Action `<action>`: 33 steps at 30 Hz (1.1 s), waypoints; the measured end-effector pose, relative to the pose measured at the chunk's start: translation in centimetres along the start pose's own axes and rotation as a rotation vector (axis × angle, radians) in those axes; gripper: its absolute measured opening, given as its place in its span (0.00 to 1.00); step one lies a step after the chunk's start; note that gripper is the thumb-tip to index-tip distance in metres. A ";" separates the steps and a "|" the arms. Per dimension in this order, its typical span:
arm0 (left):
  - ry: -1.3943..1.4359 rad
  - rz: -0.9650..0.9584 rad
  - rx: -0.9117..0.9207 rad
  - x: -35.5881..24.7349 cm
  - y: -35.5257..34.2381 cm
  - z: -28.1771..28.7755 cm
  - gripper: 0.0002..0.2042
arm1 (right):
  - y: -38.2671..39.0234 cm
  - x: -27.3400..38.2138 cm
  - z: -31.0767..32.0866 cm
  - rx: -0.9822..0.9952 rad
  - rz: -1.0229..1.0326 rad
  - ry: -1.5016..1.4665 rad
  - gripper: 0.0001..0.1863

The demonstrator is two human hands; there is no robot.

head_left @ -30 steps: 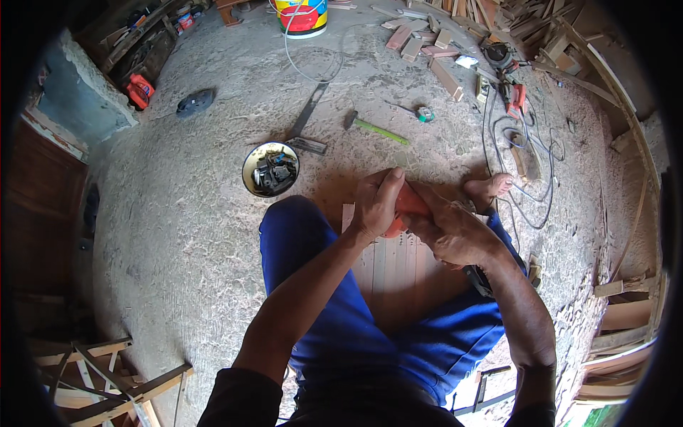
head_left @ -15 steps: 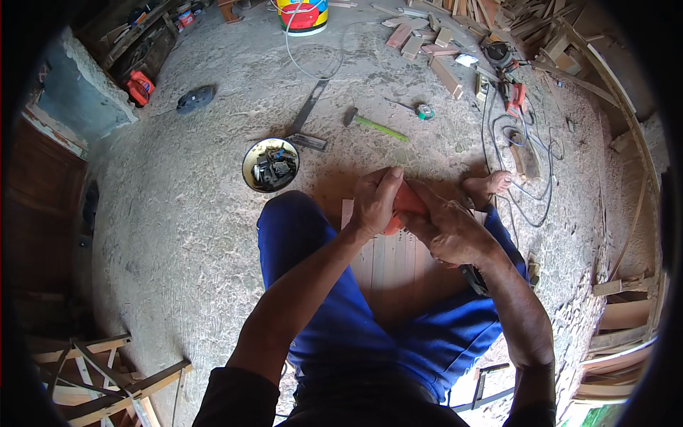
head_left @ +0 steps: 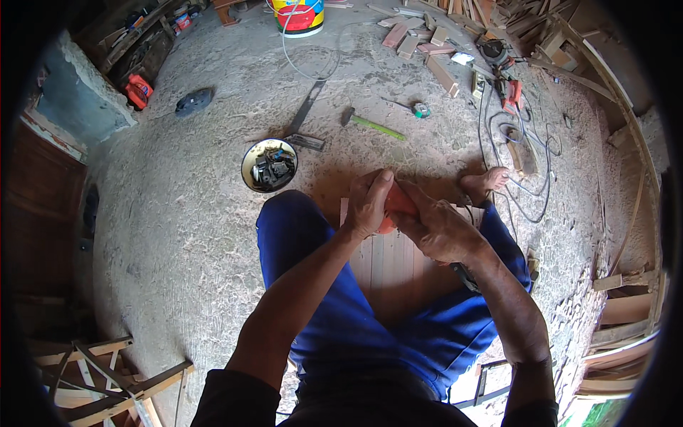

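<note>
Head view, middle of the frame: what have the hands got?

A red tool (head_left: 400, 202). The left hand (head_left: 366, 210) is wrapped around its left side, thumb uppermost; the right hand (head_left: 445, 231) is closed around it from the right. Both are gripping; neither is free.

And where does the tool sit?

Just right of centre, at the upper part of the wooden panel (head_left: 391, 277) that lies between the legs in blue trousers (head_left: 292, 220). Whether its underside touches the wood, I can't tell; the hands cover it.

So which step is this?

I'd judge it's working the panel's surface with the tool, two-handed, at the far end. I can't see if the tool is running.

What would the next move call for?

Both grips kept firm, the tool level, and even pressure along the boards. The panel should be held steady too.

Anything else in use?

The hammer (head_left: 377, 128) and tape measure (head_left: 421, 110), above centre, lie untouched. So does the bowl (head_left: 248, 168) of metal bits, left of them.
</note>
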State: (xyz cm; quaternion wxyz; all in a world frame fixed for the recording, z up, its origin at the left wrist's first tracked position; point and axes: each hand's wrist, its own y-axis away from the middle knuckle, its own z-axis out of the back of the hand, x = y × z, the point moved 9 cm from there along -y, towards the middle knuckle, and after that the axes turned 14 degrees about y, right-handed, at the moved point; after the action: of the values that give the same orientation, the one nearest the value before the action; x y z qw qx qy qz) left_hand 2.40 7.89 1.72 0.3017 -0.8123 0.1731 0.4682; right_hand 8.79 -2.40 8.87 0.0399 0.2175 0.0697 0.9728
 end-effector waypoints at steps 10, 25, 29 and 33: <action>0.050 0.118 -0.017 1.9 0.6 0.5 0.21 | -0.1 -0.3 -0.6 0.065 -0.074 -0.037 0.34; 0.025 0.128 -0.038 3.1 1.1 1.2 0.22 | -0.4 -0.6 -1.5 0.078 -0.073 -0.072 0.34; 0.008 0.135 -0.049 3.2 1.2 1.1 0.22 | -0.5 -1.7 -2.5 -0.036 -0.001 -0.072 0.32; 0.027 0.155 -0.039 3.7 1.4 1.4 0.22 | -0.5 -1.2 -2.3 0.071 -0.072 -0.138 0.32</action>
State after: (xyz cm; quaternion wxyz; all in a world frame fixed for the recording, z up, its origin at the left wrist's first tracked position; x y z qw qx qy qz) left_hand 2.55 7.79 -2.50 0.2461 -0.8086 0.2303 0.4823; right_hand 8.93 -2.30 6.19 0.0717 0.2828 0.1091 0.9503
